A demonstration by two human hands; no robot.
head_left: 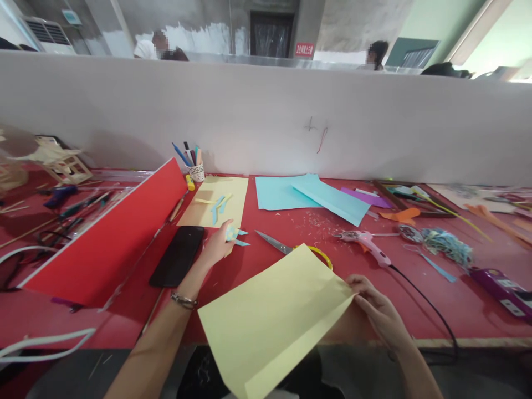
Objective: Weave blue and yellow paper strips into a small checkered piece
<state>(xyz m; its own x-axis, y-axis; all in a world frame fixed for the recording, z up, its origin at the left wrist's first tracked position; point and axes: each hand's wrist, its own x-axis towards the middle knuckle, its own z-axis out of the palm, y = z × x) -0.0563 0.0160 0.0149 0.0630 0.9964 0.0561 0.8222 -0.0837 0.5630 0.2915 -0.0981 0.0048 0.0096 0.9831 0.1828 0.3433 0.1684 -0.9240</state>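
Observation:
My left hand [216, 244] is closed on a small blue-and-yellow paper cutout [241, 242], whose blue points stick out to the right. Between thumb and fingers, my right hand [376, 305] grips the right corner of a pale yellow sheet of paper [278, 316], tilted over the table's front edge with a fold along its lower side. Partly under that sheet lie scissors [274, 242] with yellow handles. A black phone [178, 257] rests beside my left wrist. Past my left hand, blue and yellow paper strips [216, 208] lie on another yellow sheet [238, 191].
Light blue sheets [282, 194] lie at the back. A pink glue gun [368, 244] with a black cord is on the right, near a purple power strip [501, 291]. A red board [120, 238] leans at left. A pen cup [196, 172] stands by the white partition [249, 111].

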